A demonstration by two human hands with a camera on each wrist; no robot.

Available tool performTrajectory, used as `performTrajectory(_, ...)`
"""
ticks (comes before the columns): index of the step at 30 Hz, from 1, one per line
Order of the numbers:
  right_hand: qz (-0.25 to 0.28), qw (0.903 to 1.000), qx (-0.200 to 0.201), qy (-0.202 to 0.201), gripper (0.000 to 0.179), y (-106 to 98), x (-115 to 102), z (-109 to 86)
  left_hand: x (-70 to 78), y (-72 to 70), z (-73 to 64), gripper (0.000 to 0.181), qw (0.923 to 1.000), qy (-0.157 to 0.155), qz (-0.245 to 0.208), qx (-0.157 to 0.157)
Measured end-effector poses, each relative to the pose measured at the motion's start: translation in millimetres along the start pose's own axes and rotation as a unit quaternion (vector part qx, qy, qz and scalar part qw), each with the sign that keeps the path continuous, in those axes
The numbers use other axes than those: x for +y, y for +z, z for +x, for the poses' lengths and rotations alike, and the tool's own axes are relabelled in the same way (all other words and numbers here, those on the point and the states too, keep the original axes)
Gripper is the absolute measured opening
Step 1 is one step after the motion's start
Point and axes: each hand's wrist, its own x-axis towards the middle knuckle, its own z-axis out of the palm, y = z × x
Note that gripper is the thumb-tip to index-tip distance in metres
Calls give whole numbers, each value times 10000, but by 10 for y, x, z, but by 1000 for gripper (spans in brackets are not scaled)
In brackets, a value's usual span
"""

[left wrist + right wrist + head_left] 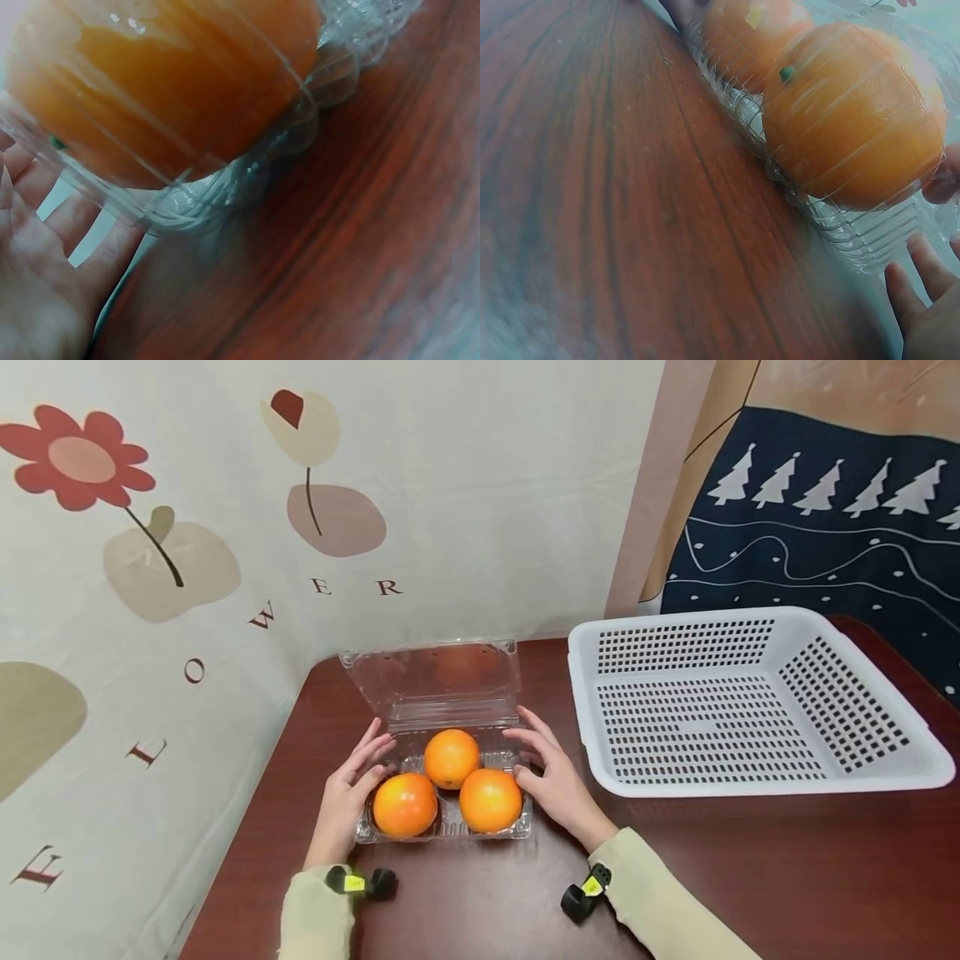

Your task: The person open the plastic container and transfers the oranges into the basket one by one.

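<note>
A clear plastic clamshell box [450, 829] lies on the table with its lid [408, 681] raised at the back. Three oranges sit in its base: one at the back [452, 758], one at front left [405, 805] and one at front right [491, 800]. My left hand [347, 797] is at the box's left side, fingers extended along the wall; the left wrist view shows the fingers [112, 247] right at the ribbed plastic. On the opposite side my right hand [555, 777] has its fingers spread, with fingertips [904, 296] close to the wall.
A white perforated plastic basket [750, 785] stands on the right of the dark red wooden table [675, 877]. Behind the table hangs a pale cloth [487, 510] printed with flowers and letters. A dark cloth [810, 539] with white trees hangs at the back right.
</note>
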Motion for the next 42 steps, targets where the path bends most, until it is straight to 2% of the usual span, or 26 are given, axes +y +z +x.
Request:
performTrajectory(16, -15, 10000, 6, 55, 48, 5, -10, -11, -10, -18, -9, 36, 10000, -16, 22, -68)
performTrajectory(25, -10, 10000, -62, -13, 57, 3, 9, -4, 7, -7, 0, 44, 9993, 90, -281, -215)
performTrajectory(33, -77, 9999, -140, 36, 59, -2, 9, -8, 7, -2, 1, 51, 9991, 94, -271, -316)
performTrajectory(36, -6, 9999, -148, -27, 60, -2, 50, -1, 6, -2, 4, 53, 9989, 79, -265, -368)
performTrajectory(42, -63, 9998, -169, -13, 66, 8, 304, 34, 7, -6, 9, 57, 9983, 66, -296, -496)
